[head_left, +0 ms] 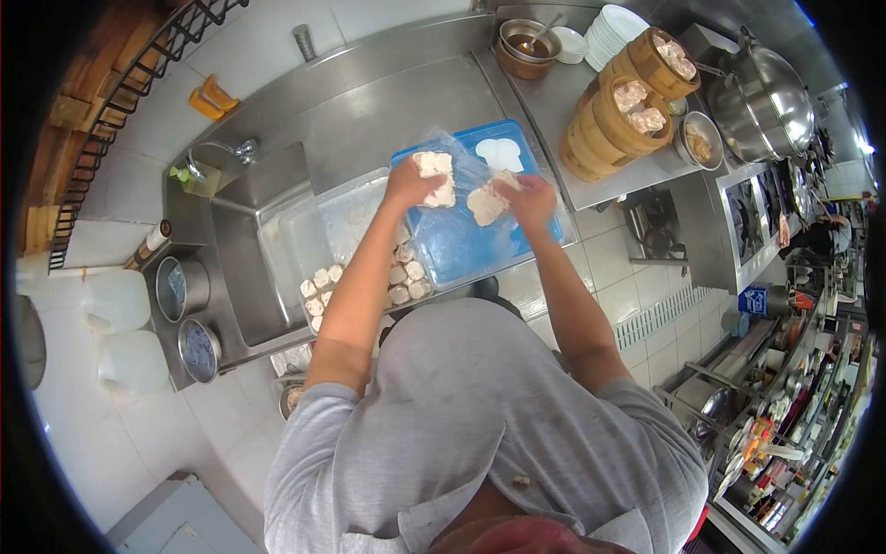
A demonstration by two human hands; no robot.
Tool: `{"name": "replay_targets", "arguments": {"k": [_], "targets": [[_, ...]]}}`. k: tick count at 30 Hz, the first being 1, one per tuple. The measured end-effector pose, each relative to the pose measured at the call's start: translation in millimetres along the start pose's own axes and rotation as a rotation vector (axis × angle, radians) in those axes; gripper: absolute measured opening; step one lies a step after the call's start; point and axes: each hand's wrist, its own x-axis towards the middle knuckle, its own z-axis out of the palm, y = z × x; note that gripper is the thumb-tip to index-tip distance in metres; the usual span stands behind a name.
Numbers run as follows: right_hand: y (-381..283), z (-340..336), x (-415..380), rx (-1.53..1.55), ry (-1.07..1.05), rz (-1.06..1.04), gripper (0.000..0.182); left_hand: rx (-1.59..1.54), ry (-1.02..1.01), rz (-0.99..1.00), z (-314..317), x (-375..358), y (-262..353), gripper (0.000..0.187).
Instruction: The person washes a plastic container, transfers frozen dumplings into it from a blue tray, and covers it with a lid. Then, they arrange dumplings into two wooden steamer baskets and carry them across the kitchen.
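My left hand [407, 187] is closed on a whitish block of dumplings [435, 175], pressed together in a clump. Another pale clump of dumplings [487, 205] sits in my right hand [532, 200], closed round its edge. Clear plastic wrap [452, 152] trails between and behind the two clumps. Both hands are over a blue lid or board [459, 251], on which white rounded paper pieces [499, 153] lie at the far right. Left of it, a translucent tray [288, 245] holds several rows of dumplings [403, 274], partly hidden by my left forearm.
Bamboo steamers [591, 138] with dumplings stand on the right counter, beside a small bowl [699, 141], plates [616, 35] and a large metal pot [761, 102]. A sink [261, 277] with a tap [220, 152] lies to the left. Metal pots [198, 349] stand at the left edge.
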Motion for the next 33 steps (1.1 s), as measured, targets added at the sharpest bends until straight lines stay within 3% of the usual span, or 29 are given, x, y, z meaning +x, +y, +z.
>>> {"name": "replay_targets", "arguments": {"k": [3, 4, 7, 10, 13, 14, 15, 17, 21, 24, 27, 30, 33], "targets": [[22.5, -16.5, 7.8, 0.492, -0.337, 0.445, 0.033, 0.175, -0.008, -0.061, -23.3, -14.9, 28.6, 0.066], [23.1, -19.2, 7.1, 0.523, -0.358, 0.445, 0.032, 0.414, 0.163, 0.048, -24.2, -22.0, 40.5, 0.071], [20.1, -26.5, 1.0, 0.607, -0.405, 0.407, 0.031, 0.525, 0.299, 0.42, -26.7, -48.4, 77.6, 0.074], [13.5, -23.9, -6.0, 0.701, -0.471, 0.294, 0.033, -0.06, -0.241, 0.144, 0.7, -57.9, 83.4, 0.077], [-2.6, -29.0, -11.2, 0.837, -0.554, 0.231, 0.034, -0.264, -0.381, 0.146, 28.3, -48.8, 60.0, 0.072], [-10.9, -30.4, -13.4, 0.872, -0.576, 0.233, 0.033, -0.597, -0.482, -0.003, 31.3, -54.0, 59.6, 0.065], [-15.8, -29.9, -15.0, 0.909, -0.598, 0.233, 0.033, -0.605, -0.491, -0.044, 26.7, -59.8, 66.3, 0.062], [-16.2, -24.4, -10.2, 0.742, -0.584, 0.19, 0.035, -0.615, -0.509, -0.126, 16.1, -67.3, 77.4, 0.056], [-24.7, -11.1, -14.5, 0.473, -0.427, 0.081, 0.037, 0.032, -0.157, 0.137, 9.4, -73.7, 98.2, 0.048], [-26.6, -2.2, -17.3, -0.096, -0.102, -0.33, 0.038, 0.237, -0.003, 0.227, 11.9, -74.1, 98.0, 0.049], [-31.7, -1.1, -19.3, -0.105, -0.039, -0.318, 0.038, 0.183, -0.02, 0.177, 7.8, -72.7, 93.3, 0.049], [-14.4, -0.6, -1.6, 0.283, -0.319, 0.115, 0.042, -0.095, -0.177, 0.07, -4.3, -63.3, 65.9, 0.047], [2.4, -8.6, 11.8, 0.135, -0.468, 0.165, 0.053, -0.441, -0.366, -0.109, -16.8, -65.0, 66.7, 0.046]]}}
